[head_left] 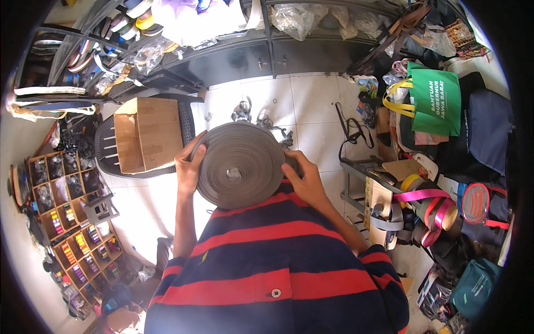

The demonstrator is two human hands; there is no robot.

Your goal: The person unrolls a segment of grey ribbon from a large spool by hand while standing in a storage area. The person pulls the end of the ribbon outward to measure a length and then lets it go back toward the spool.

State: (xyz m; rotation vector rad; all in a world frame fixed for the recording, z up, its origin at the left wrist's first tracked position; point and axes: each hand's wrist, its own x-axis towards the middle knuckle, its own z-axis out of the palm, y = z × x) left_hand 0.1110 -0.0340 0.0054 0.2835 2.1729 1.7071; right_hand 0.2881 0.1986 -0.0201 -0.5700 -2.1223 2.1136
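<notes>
A large, tightly wound roll of dark grey webbing (pixel 245 192) is held up in front of my chest, its flat spiral side facing up with a small hole at the centre. My left hand (pixel 189 167) grips its left rim, the thumb on the upper side and the fingers partly hidden behind. At the right rim, my right hand (pixel 303 177) is closed with thumb and fingers about the edge. Whether it also pinches the strap's loose end cannot be made out. Loose dark strap pieces (pixel 264 119) lie on the floor beyond the roll.
A cardboard box (pixel 149 135) sits on a black chair (pixel 104 146) at left. Thread spools fill a wooden rack (pixel 72 227) beyond it. Ribbon rolls (pixel 425 209), a green bag (pixel 436 100) and other bags crowd the right. Black cabinets (pixel 231 65) line the far side.
</notes>
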